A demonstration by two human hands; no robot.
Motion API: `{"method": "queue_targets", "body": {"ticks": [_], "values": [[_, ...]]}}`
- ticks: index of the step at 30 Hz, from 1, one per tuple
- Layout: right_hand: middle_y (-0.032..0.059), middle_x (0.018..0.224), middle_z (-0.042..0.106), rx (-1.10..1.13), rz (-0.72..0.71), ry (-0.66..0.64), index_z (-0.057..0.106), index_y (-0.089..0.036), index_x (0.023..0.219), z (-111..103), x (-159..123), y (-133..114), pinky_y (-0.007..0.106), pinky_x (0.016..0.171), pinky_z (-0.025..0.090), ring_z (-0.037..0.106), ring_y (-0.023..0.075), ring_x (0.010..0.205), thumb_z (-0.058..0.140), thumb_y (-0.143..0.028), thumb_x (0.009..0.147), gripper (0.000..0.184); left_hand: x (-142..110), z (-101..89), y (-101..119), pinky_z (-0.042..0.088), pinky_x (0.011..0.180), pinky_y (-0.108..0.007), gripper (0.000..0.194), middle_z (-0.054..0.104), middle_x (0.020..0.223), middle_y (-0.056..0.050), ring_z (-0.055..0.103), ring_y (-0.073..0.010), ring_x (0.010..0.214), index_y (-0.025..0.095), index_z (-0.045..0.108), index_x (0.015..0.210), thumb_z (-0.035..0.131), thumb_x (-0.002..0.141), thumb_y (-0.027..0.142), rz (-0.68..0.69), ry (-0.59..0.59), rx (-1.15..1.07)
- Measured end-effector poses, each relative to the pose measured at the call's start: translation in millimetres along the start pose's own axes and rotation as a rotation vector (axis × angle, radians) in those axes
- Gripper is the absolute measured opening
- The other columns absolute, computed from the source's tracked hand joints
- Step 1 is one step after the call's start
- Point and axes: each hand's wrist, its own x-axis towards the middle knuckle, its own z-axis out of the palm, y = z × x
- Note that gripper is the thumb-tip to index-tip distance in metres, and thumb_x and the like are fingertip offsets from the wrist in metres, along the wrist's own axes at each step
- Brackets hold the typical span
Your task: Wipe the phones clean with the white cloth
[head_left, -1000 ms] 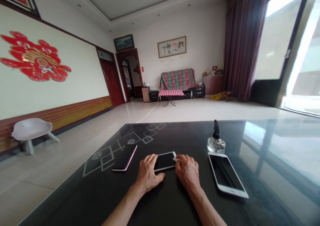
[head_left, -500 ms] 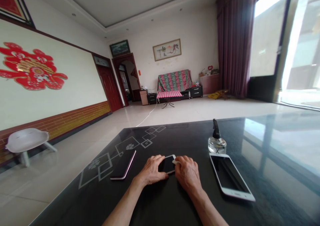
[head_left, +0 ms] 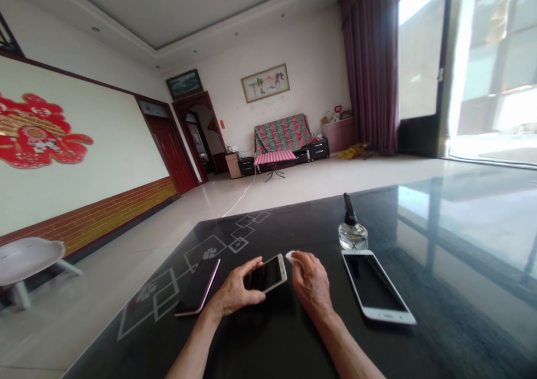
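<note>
- The dark slab with a pink edge [head_left: 198, 287] lies just beside the left wrist; a sideways swing of that forearm could nudge it across the glossy tabletop [head_left: 260, 345].
- The left hand [head_left: 237, 289] is clamped on the small phone [head_left: 268, 274], thumb along the near edge and fingers along the far one. Its right end sticks out unsupported by the hand, so a push there could twist it loose. Whether it is raised or rests on the table, I cannot tell; if raised, a slip means a knock on the hard surface.
- The white wad [head_left: 290, 257] is pinched in the right hand [head_left: 311, 283], apart from the phone and the other hand. Pinched loosely, it could slide out, or let bare fingertips smear the glass.
- The clear bottle [head_left: 353, 236] stands upright, tall-topped; a rightward elbow or hand sweep could tip it.
- The large white phone [head_left: 378, 287] lies right beside its base, where any spilled liquid would likely reach first.
</note>
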Motion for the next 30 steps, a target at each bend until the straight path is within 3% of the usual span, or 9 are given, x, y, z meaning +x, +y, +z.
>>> {"method": "queue_targets", "body": {"ticks": [6, 18, 30], "values": [[0.0048, 0.093, 0.066, 0.072, -0.041, -0.032, 0.063, -0.02, 0.093, -4, 1, -6, 0.03, 0.08, 0.043, 0.059, 0.0183, 0.085, 0.043, -0.012, 0.082, 0.024, 2, -2.5, -8, 0.03, 0.111, -0.042, 0.083, 0.054, 0.135, -0.009, 0.046, -0.0298, 0.127, 0.018, 0.046, 0.137, 0.076, 0.059, 0.024, 0.021, -0.026, -0.084], [0.0039, 0.092, 0.066, 0.177, -0.145, -0.123, 0.065, -0.022, 0.089, -10, -2, -15, 0.03, 0.082, 0.045, 0.059, 0.0174, 0.085, 0.044, -0.009, 0.081, 0.026, 3, -5.0, -18, 0.03, 0.111, -0.043, 0.083, 0.055, 0.133, -0.011, 0.045, -0.0302, 0.128, 0.017, 0.045, 0.137, 0.076, 0.061, 0.026, -0.023, 0.04, -0.115], [0.0038, 0.091, 0.066, 0.108, -0.152, -0.119, 0.067, -0.022, 0.093, -3, -2, -8, 0.03, 0.08, 0.044, 0.057, 0.0167, 0.083, 0.042, -0.008, 0.084, 0.029, 4, -3.1, -23, 0.032, 0.11, -0.043, 0.081, 0.056, 0.132, -0.013, 0.047, -0.0312, 0.126, 0.015, 0.046, 0.136, 0.075, 0.061, 0.025, -0.037, 0.028, -0.18]]}}
